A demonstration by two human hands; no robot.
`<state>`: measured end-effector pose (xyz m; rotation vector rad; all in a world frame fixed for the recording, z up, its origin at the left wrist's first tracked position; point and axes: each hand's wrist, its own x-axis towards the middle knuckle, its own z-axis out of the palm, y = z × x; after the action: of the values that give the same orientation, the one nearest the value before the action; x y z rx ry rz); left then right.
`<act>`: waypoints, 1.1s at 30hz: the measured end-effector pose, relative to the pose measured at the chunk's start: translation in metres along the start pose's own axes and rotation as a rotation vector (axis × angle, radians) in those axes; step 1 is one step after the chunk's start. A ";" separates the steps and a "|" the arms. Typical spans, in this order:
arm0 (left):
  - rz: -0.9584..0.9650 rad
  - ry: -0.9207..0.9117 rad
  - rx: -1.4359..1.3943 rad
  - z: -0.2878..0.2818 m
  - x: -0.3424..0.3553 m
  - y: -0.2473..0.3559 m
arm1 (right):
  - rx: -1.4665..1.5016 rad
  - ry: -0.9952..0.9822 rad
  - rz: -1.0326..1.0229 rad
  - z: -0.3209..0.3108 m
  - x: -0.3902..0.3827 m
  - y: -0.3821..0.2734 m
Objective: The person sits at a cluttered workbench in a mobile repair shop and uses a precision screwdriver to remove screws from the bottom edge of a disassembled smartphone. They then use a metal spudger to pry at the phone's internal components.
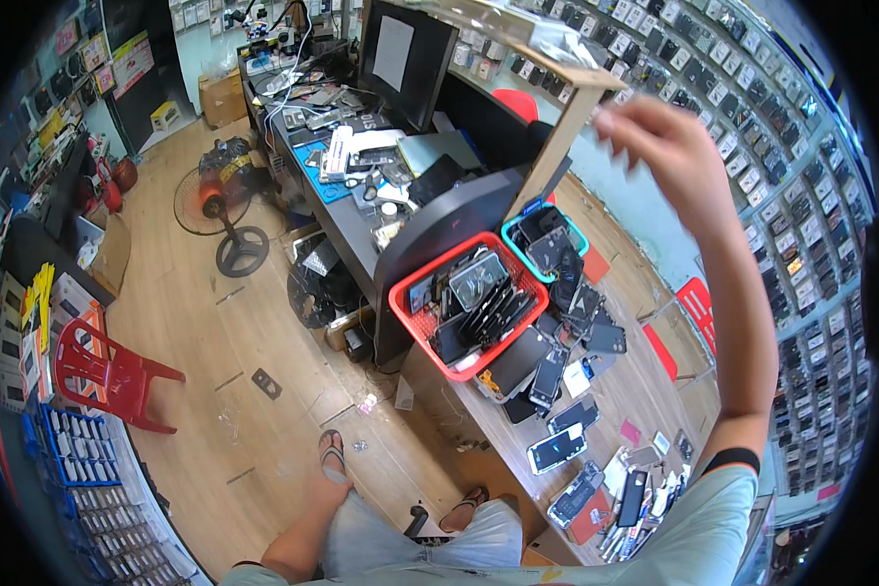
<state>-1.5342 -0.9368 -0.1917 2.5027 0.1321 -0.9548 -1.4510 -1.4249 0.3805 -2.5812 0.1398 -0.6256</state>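
My right hand [662, 146] is raised high at the upper right, beside a wooden post [557, 146]. Its fingers are loosely bent and blurred by motion, and I see nothing in them. Down low, my left hand [336, 485] rests by my left knee, close to a sandalled foot [332, 455]; its fingers do not show clearly. Below my raised arm, a wooden table [439, 386] holds a red basket [397, 303] of phones and dark phone parts. Beyond it stands a turquoise basket [581, 234] with more parts. A white-framed phone [558, 448] lies nearer me.
A cluttered dark workbench [347, 249] with a monitor [400, 68] adjoins the table. On the floor at left stand a red plastic chair [122, 376] and a fan [215, 200]. Tools and phones [633, 498] lie at the table's near end. Packaged accessories [791, 215] cover the right wall.
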 end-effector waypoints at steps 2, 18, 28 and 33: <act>-0.119 -0.093 0.077 0.001 -0.005 -0.007 | -0.082 0.040 -0.102 -0.011 0.091 -0.006; -0.339 -0.207 0.038 -0.003 0.002 -0.059 | -0.511 -0.240 0.545 0.062 0.383 0.062; -0.344 -0.221 0.074 0.002 0.007 -0.051 | -0.276 -0.215 0.460 0.061 0.362 0.056; -0.325 -0.093 0.057 -0.003 -0.003 -0.036 | -0.378 -0.245 0.459 0.063 0.366 0.056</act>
<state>-1.5437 -0.9028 -0.2011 2.5293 0.5009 -1.2160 -1.0954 -1.5220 0.4536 -2.8063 0.8084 -0.1177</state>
